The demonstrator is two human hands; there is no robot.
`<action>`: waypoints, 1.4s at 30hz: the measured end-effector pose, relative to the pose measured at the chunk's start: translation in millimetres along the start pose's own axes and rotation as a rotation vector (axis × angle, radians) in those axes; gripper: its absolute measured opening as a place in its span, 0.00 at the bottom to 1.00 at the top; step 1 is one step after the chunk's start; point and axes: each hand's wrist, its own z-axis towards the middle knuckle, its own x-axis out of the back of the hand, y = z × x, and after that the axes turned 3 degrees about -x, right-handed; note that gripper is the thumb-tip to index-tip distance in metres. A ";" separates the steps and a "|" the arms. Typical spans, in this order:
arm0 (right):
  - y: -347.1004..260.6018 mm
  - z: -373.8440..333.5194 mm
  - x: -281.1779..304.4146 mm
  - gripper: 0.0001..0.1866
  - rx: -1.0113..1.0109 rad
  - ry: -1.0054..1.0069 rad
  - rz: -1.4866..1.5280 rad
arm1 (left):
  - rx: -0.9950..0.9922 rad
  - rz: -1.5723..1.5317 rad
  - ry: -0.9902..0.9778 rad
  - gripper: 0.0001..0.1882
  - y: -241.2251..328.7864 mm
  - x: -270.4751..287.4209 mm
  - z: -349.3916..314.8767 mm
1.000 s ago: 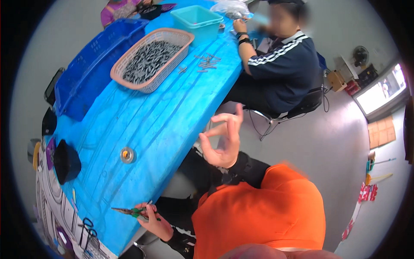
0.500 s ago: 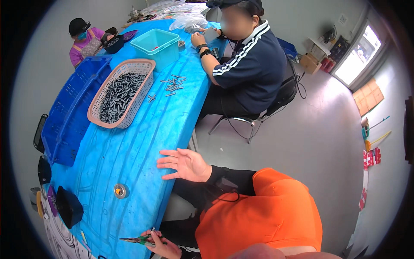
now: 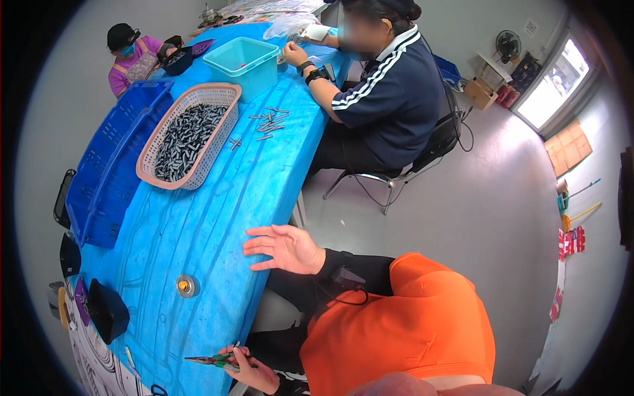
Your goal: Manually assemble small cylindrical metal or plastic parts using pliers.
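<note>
One long table [image 3: 198,224]: blue cover, running away from the person; everything below lies on it.
Blue crate [image 3: 112,178]: at the far-left edge, just beside the basket.
Pink basket [image 3: 221,142]: full of small dark metal pieces [image 3: 185,142], well apart from both hands.
Right hand [image 3: 284,247]: flat, palm down, fingers spread, resting at the table's near edge and holding nothing.
Left hand [image 3: 254,373]: closed round the green handles of the pliers [image 3: 211,360], low at the near end, tips pointing out over the table.
Round metal disc [image 3: 185,285]: amber centre, lying between the two hands.
Step in hand: seemingly a pause, tool held ready, no piece in the jaws.
Next move calls for: a long reach with the free hand, since the pieces lie far up the table.
Change: a second ago the right hand was raised with fingers curled; it has since come down and opened. The pliers stay gripped.
</note>
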 end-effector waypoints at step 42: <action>102.9 27.3 -32.2 0.04 -0.364 -0.033 -1.110 | -0.070 0.028 0.006 0.10 -9.5 -16.1 17.3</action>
